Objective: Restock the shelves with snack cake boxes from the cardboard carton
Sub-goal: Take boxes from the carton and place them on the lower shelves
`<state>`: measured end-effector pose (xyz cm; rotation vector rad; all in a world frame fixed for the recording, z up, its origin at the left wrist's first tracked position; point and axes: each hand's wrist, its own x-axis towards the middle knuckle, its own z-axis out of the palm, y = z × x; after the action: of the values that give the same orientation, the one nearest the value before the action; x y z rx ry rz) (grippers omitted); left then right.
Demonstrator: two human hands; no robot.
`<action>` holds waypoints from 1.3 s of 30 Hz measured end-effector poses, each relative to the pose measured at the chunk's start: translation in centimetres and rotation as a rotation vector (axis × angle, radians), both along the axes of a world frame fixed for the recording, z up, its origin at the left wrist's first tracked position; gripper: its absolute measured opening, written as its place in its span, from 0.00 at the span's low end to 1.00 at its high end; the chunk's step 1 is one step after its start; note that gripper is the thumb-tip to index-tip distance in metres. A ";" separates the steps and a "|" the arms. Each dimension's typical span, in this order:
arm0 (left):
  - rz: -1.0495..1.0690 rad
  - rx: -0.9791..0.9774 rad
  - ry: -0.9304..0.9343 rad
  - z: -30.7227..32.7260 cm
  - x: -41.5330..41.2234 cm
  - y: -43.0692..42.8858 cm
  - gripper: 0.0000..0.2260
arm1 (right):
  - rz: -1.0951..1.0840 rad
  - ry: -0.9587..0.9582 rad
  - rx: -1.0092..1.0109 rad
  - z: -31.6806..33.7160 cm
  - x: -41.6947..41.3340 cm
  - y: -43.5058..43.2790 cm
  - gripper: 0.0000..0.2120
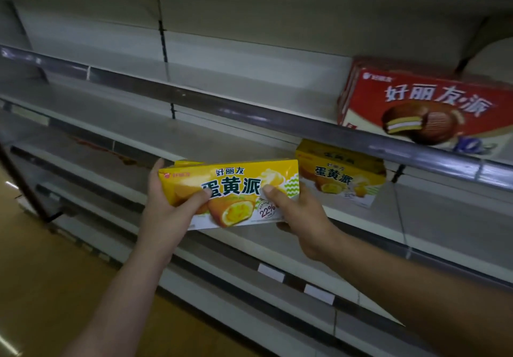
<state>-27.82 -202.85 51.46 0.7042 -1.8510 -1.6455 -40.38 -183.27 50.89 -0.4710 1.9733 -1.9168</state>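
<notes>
Both hands, left (163, 206) and right (299, 217), grasp a yellow cardboard snack-cake box (233, 192); only one matching yellow box (341, 173) and a red cardboard box (427, 106) are shelved, so restocking looks barely begun

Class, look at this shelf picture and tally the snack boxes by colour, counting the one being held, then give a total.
Yellow boxes: 2, one held in both hands and one standing on the shelf
Red boxes: 1, on the shelf above
Total: 3
</notes>
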 end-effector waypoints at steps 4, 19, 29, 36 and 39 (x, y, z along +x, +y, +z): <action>-0.099 -0.004 0.029 -0.1 -2.8 2.0 0.46 | -0.061 0.021 -0.022 0.1 -1.2 3.3 0.14; -0.548 -0.135 0.014 -2.6 -14.2 8.1 0.55 | -0.339 0.013 0.010 -2.6 -6.4 13.9 0.45; -0.644 -0.173 -0.076 -5.7 -19.2 10.4 0.49 | -0.359 0.061 0.217 -4.9 -9.5 17.7 0.34; -0.485 -0.276 -0.166 -6.7 -21.3 10.4 0.55 | -0.353 0.130 0.348 -5.7 -11.2 17.4 0.32; -0.422 -0.324 -0.211 -6.8 -21.8 10.5 0.56 | -0.348 0.128 0.387 -5.4 -11.5 17.0 0.30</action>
<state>-49.63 -192.32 44.68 0.3741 -2.4799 -1.4955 -51.87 -166.24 45.51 -0.1535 2.5752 -1.6498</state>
